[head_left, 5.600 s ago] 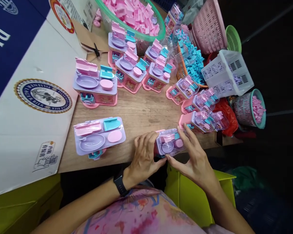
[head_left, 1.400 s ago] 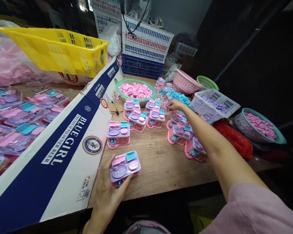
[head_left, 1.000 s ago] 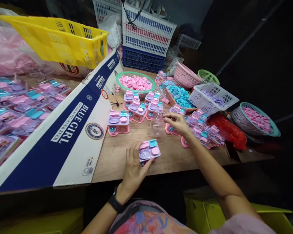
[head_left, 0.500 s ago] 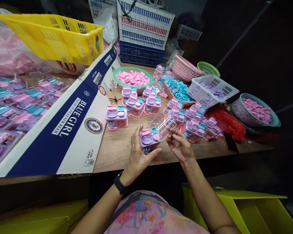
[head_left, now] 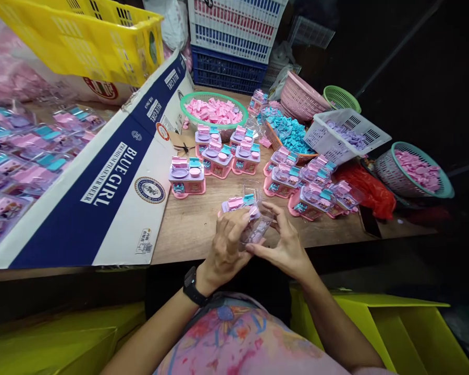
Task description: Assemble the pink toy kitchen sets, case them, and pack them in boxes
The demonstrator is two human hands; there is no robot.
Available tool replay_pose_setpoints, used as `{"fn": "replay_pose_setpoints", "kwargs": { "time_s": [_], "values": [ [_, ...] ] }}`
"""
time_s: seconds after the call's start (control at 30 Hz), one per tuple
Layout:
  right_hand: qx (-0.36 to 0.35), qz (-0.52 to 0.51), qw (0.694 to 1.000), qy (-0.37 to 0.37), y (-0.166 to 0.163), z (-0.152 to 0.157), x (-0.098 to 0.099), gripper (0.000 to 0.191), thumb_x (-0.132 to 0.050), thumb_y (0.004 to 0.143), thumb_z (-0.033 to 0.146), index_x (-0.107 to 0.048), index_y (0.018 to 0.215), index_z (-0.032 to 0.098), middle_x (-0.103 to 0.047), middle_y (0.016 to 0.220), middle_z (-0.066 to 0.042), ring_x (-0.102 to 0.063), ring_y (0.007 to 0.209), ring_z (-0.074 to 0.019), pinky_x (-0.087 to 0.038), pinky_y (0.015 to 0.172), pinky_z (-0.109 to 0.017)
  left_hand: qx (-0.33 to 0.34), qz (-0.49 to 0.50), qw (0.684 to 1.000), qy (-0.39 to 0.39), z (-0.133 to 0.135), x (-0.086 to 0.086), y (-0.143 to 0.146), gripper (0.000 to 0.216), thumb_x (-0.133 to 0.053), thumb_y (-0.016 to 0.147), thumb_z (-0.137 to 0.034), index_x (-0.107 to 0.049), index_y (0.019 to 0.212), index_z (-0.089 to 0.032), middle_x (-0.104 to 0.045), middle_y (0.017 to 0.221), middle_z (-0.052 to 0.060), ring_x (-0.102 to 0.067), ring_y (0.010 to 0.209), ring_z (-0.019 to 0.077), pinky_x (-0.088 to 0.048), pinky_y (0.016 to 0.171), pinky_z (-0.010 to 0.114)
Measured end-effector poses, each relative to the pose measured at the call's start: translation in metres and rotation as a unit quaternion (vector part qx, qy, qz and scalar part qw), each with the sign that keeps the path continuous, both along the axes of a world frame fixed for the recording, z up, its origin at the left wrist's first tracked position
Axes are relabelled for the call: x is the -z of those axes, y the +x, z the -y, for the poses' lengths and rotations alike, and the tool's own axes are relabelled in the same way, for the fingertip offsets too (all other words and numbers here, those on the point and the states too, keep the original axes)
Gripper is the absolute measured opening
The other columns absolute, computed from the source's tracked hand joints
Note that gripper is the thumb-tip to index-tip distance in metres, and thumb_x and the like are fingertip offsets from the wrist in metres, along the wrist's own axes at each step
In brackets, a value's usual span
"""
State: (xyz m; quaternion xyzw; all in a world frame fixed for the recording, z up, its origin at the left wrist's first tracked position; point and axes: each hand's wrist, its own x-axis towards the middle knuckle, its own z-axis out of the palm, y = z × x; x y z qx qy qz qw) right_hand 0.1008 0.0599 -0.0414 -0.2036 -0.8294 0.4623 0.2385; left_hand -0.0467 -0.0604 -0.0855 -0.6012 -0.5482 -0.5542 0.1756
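My left hand (head_left: pixel 227 245) grips a small purple and pink toy kitchen set (head_left: pixel 239 204) at the near edge of the wooden table (head_left: pixel 203 221). Pressed against the toy's right side is a clear plastic cover (head_left: pixel 259 222), held there by the curled fingers of my right hand (head_left: pixel 284 245). Both hands meet over the toy, just above the table edge. A black watch sits on my left wrist.
Uncovered toy sets (head_left: pixel 187 175) stand mid-table; covered ones (head_left: pixel 311 198) lie to the right. Behind are a green bowl of pink parts (head_left: pixel 214 111), blue parts (head_left: pixel 289 134), a white basket (head_left: pixel 346 136) and a teal basket (head_left: pixel 415 169). A cardboard sheet (head_left: pixel 109 172) leans at left.
My right hand reached to the back right, came back with a clear cover and brought it onto the toy. My left hand pulled the toy from the left to the table edge.
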Motion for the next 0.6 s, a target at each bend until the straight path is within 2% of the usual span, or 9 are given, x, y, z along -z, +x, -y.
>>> {"fn": "replay_pose_setpoints", "kwargs": {
  "time_s": [0.07,0.17,0.2,0.3,0.43,0.6],
  "values": [
    [0.032,-0.001,0.999,0.002,-0.01,-0.001,0.001,0.086,-0.091,0.078,0.044,-0.046,0.149,0.03,-0.056,0.149,-0.011,-0.058,0.135,-0.0294,-0.049,0.115,-0.047,-0.024,0.011,0.999,-0.021,-0.002,0.004,-0.006,0.094,-0.075,0.093,-0.031,-0.016,0.165,-0.019,-0.061,0.141,0.023,-0.059,0.133,0.0312,-0.049,0.111,0.052],
    [0.091,-0.005,0.996,0.014,-0.027,-0.011,0.0,0.081,-0.086,0.082,0.051,-0.047,0.149,0.028,-0.057,0.148,-0.012,-0.057,0.135,-0.0304,-0.05,0.113,-0.047,-0.126,0.07,0.982,-0.122,-0.008,0.02,-0.02,0.11,-0.081,0.085,-0.05,-0.012,0.165,-0.02,-0.05,0.152,0.026,-0.051,0.142,0.0385,-0.043,0.115,0.058],
    [0.107,-0.006,0.994,0.033,-0.033,-0.014,0.0,0.08,-0.084,0.083,0.053,-0.048,0.149,0.027,-0.058,0.147,-0.012,-0.057,0.136,-0.0307,-0.049,0.114,-0.047,-0.14,0.096,0.973,-0.157,-0.01,0.027,-0.024,0.115,-0.083,0.081,-0.054,-0.012,0.165,-0.021,-0.048,0.153,0.027,-0.05,0.142,0.0399,-0.043,0.115,0.059],
    [0.095,0.03,0.989,0.106,-0.044,-0.018,-0.004,0.077,-0.08,0.086,0.054,-0.05,0.151,0.026,-0.057,0.148,-0.013,-0.055,0.137,-0.0321,-0.046,0.116,-0.049,-0.106,0.164,0.957,-0.216,-0.011,0.043,-0.026,0.117,-0.083,0.081,-0.054,-0.01,0.165,-0.021,-0.053,0.148,0.023,-0.057,0.136,0.0366,-0.048,0.112,0.053],
    [0.054,0.149,0.965,0.211,-0.037,-0.007,-0.01,0.071,-0.075,0.091,0.053,-0.051,0.153,0.027,-0.056,0.148,-0.014,-0.053,0.139,-0.0361,-0.043,0.117,-0.057,-0.096,0.19,0.952,-0.219,0.002,0.051,-0.009,0.107,-0.08,0.086,-0.044,-0.012,0.165,-0.02,-0.059,0.14,0.019,-0.061,0.128,0.0335,-0.05,0.109,0.051],
    [0.032,0.203,0.946,0.25,-0.013,0.005,-0.011,0.075,-0.069,0.096,0.055,-0.041,0.16,0.028,-0.053,0.149,-0.016,-0.053,0.139,-0.0359,-0.046,0.115,-0.057,-0.084,0.188,0.96,-0.191,0.016,0.053,0.01,0.094,-0.077,0.09,-0.036,-0.02,0.163,-0.019,-0.057,0.145,0.019,-0.058,0.133,0.0325,-0.05,0.112,0.05]
  ]
}}
